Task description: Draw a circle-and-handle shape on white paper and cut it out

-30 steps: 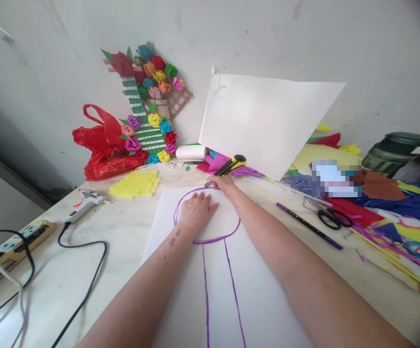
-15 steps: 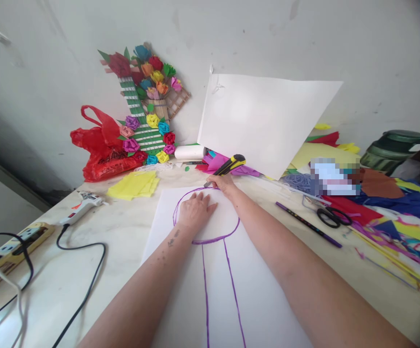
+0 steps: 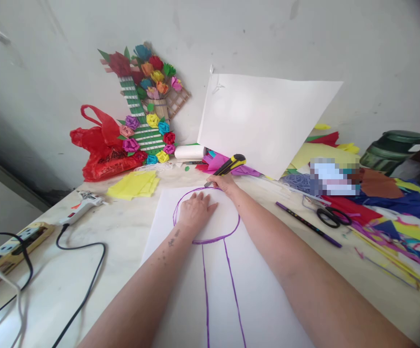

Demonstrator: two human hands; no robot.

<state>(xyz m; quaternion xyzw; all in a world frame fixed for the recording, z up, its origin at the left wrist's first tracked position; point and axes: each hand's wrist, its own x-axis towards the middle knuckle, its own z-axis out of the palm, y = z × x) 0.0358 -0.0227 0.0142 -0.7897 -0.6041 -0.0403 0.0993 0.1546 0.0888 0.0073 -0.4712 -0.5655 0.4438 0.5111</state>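
Note:
A large white sheet (image 3: 181, 295) lies on the table with a purple outline drawn on it, a rounded shape above two long lines. My left hand (image 3: 195, 210) rests flat inside the rounded shape, fingers spread. My right hand (image 3: 222, 182) grips a yellow and black utility knife (image 3: 229, 165) near its blade end. The blade tip touches or nearly touches the top of the purple outline; which of the two is too small to tell.
At the left are a glue gun (image 3: 84, 208), a power strip (image 3: 24, 246) and cables. Yellow paper (image 3: 133, 185) and a red bag (image 3: 104, 154) lie behind. To the right are a purple pen (image 3: 307, 224), scissors (image 3: 333, 217) and coloured scraps. A white board (image 3: 264, 121) leans on the wall.

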